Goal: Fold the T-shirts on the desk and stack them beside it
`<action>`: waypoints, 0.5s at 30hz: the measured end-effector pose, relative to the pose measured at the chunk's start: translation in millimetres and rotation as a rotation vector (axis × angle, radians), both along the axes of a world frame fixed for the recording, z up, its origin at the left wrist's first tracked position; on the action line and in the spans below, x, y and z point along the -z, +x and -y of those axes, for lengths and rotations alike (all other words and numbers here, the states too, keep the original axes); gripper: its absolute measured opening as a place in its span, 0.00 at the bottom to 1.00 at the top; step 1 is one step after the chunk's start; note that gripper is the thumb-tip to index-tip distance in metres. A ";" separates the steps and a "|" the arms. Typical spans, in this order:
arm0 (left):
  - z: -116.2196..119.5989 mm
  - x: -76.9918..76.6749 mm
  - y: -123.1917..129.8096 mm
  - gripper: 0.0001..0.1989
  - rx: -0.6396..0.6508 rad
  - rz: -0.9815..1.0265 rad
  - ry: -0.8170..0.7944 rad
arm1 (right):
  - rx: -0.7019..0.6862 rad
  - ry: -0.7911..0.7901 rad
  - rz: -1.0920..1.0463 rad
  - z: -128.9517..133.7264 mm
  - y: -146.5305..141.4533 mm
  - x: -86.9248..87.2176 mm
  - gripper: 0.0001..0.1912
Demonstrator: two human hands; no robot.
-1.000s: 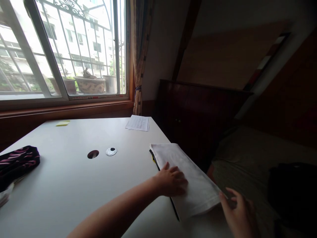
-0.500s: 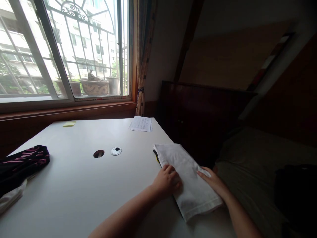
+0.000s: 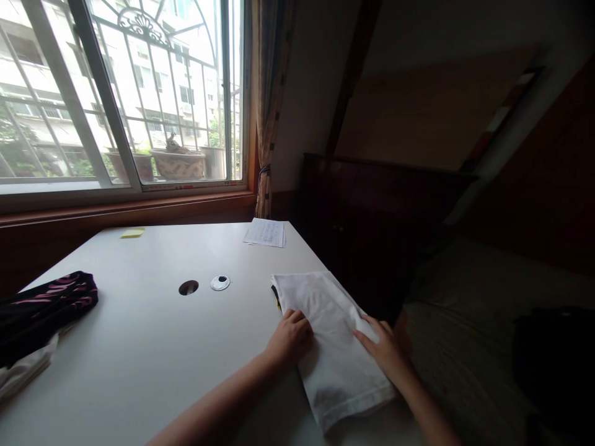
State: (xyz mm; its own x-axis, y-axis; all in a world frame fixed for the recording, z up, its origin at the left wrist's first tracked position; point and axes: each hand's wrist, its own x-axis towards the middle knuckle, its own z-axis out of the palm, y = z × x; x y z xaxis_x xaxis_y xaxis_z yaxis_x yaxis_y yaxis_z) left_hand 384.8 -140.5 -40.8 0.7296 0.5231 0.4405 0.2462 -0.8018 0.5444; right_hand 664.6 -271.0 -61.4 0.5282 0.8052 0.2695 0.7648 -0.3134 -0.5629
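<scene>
A folded white garment (image 3: 332,347) lies on the right side of the white table, wrinkled in the middle and with a stitched hem at its near end. A black and yellow bit (image 3: 277,297) shows from under its far left edge. My left hand (image 3: 292,334) is at the left edge with its fingers curled on the cloth. At the right edge my right hand (image 3: 381,344) grips the garment, thumb on top; some of its fingers are hidden on the far side.
The white table (image 3: 153,347) has a round hole (image 3: 188,288) with a silver cap (image 3: 220,283) beside it. Papers (image 3: 266,233) and a yellow sticky note (image 3: 132,233) lie at the back. Black and pink clothes (image 3: 51,310) are at the left. A dark cabinet (image 3: 367,217) stands behind.
The white garment has slid left over the table, with both my hands moving along with it. My right hand's grip sits slightly farther in on the right edge.
</scene>
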 end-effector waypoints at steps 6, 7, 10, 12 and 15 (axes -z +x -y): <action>6.6 4.4 -50.5 0.22 0.036 -0.145 0.210 | 0.076 -0.063 0.387 -14.4 -21.5 -10.3 0.27; 8.2 5.0 -57.1 0.26 0.060 -0.172 0.230 | 0.021 -0.044 0.429 -21.3 -29.6 -14.8 0.26; 13.7 5.0 -75.0 0.32 0.117 -0.248 0.255 | -0.260 -0.073 0.417 -48.8 -63.0 -24.4 0.28; 18.1 3.3 -86.8 0.33 0.168 -0.279 0.259 | -0.398 -0.174 0.404 -68.3 -86.7 -26.1 0.29; 25.7 -2.4 -106.1 0.32 0.280 -0.301 0.227 | -0.447 -0.274 0.436 -91.6 -112.2 -28.1 0.30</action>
